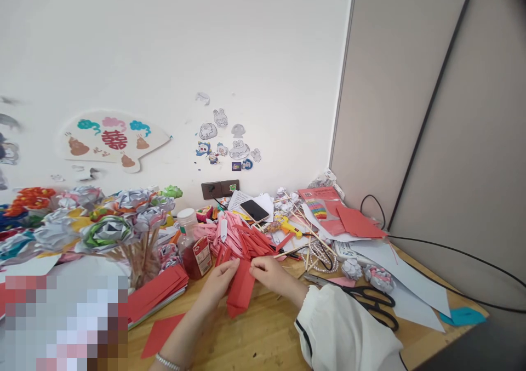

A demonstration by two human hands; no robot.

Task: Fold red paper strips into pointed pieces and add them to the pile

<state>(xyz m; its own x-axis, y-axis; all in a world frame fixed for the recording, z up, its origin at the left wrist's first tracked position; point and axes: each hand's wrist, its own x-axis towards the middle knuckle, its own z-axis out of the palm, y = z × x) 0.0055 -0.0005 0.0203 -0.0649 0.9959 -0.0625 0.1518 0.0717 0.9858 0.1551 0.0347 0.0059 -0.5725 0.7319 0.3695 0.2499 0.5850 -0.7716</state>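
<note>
A folded piece of red paper (241, 289) hangs between my two hands above the wooden table. My left hand (222, 278) pinches its upper left edge. On the other side, my right hand (267, 272) grips the upper right edge with thumb and fingers. Just beyond my hands lies a heap of pink and red paper strips (242, 237). A stack of red paper (160, 291) rests left of my left forearm, and a loose red sheet (162, 332) lies partly under that forearm. Black-handled scissors (376, 300) lie beside my right sleeve.
Paper flowers on sticks (110, 228) fill the left side. A jar with red contents (191, 245) stands near the heap. Behind are a phone (255, 210) and a yellow glue gun (290, 227). White sheets (415, 278) and a cable (452, 250) lie at the right.
</note>
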